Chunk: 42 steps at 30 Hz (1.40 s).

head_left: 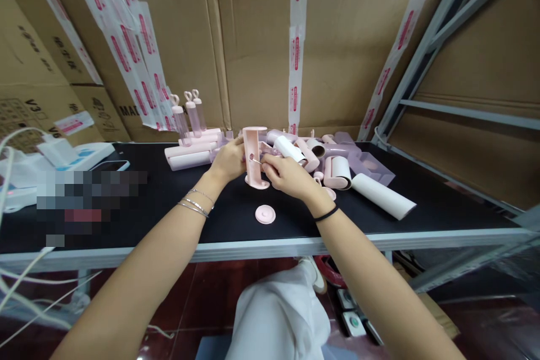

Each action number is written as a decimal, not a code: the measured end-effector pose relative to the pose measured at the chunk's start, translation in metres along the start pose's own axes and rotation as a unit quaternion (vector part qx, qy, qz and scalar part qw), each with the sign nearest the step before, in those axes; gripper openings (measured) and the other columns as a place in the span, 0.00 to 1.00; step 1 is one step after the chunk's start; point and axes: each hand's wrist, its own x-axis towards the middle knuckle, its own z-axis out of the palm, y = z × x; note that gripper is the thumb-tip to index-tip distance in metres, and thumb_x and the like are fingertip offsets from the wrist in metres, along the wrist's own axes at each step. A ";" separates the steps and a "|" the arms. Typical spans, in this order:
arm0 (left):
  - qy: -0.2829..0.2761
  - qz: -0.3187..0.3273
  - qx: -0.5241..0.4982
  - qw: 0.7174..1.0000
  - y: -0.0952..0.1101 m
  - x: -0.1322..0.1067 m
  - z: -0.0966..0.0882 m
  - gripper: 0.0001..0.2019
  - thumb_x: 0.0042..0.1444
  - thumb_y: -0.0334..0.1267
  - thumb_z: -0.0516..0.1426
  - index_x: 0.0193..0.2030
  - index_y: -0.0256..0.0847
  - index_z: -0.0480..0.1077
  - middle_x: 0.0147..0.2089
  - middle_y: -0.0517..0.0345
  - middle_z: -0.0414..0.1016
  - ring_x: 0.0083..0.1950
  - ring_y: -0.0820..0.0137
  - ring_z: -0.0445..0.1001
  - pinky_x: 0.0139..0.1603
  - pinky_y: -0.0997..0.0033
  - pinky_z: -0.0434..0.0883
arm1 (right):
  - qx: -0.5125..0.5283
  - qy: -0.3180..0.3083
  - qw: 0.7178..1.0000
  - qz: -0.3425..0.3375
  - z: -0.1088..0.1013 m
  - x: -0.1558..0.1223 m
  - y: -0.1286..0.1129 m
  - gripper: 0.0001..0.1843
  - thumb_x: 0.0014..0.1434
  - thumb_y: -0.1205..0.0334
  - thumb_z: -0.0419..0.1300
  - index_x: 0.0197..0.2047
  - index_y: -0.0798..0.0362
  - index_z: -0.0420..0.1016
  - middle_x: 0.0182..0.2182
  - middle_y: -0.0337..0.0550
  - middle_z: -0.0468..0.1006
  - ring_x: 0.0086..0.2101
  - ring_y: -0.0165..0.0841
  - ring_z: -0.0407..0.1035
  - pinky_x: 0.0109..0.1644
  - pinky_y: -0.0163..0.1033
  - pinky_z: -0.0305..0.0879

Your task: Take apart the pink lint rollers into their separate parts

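Note:
My left hand (230,162) is closed round a pink plastic housing (252,166), held upright above the black table with its open side toward me. Between the fingers of my right hand (278,173) is a thin, shiny rod-like piece (256,161); its tip is at a small hole in the housing's inner wall. The piece is too small to name. Below the housing, a round pink cap (265,214) lies flat. Just beyond my right hand are white paper rolls (289,149) and pink parts, partly hidden by it.
Pink-and-white rollers (189,158) lie at the left, with clear ring-topped tubes (193,115) behind. Toward the right are a loose white roll (383,197) and a translucent lilac case (373,169). A power strip (90,153) with cables sits far left. Cardboard (257,39) stands behind.

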 end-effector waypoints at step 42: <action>0.086 0.066 0.077 0.991 -0.007 -0.003 0.007 0.19 0.61 0.48 0.51 0.41 0.35 0.76 0.34 0.47 0.79 0.35 0.63 0.78 0.35 0.65 0.74 | -0.112 0.052 0.992 0.020 -0.003 -0.004 -0.015 0.14 0.63 0.61 0.48 0.42 0.53 0.74 0.28 0.43 0.76 0.27 0.31 0.65 0.31 0.36 0.52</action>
